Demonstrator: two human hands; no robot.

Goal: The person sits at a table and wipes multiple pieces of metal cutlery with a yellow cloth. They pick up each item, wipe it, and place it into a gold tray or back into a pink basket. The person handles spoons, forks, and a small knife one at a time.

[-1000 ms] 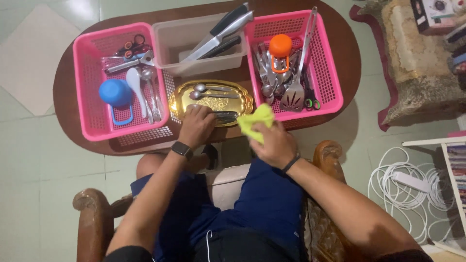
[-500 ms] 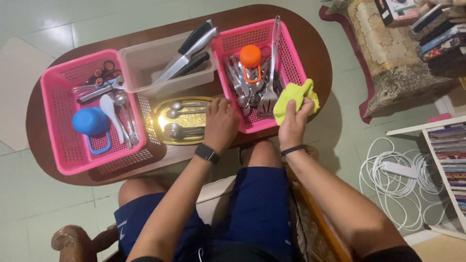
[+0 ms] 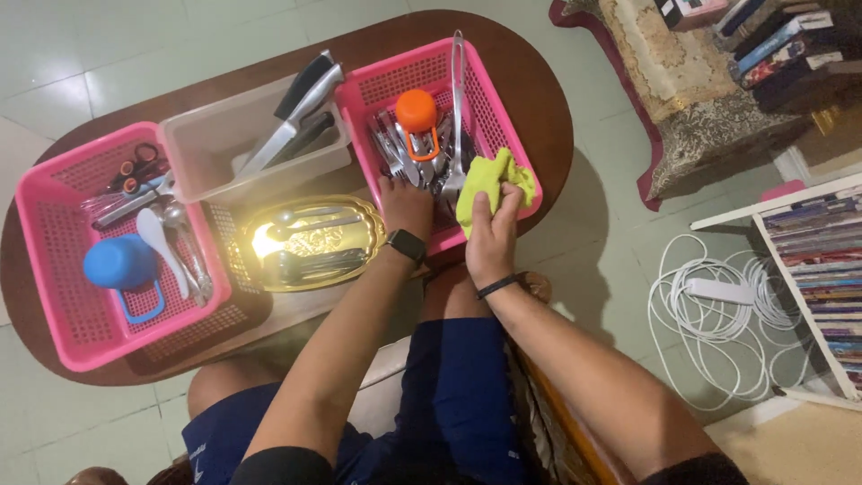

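Flanking one tray (image 3: 310,238): two pink baskets (image 3: 503,108)

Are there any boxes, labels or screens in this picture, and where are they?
Smartwatch: on the left wrist, dark square face, black band.
Box: top right corner on the patterned seat, light with a dark side.
Books: right edge, on a white shelf, colourful spines stacked flat.

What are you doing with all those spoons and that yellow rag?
A person sits at a brown oval table. The left hand reaches into the pink basket on the right, among the forks and spoons. The right hand holds a yellow cloth at that basket's front edge. A gold tray with a few spoons lies in the middle, a clear tub with knives sits behind it, and another pink basket holds a blue cup.
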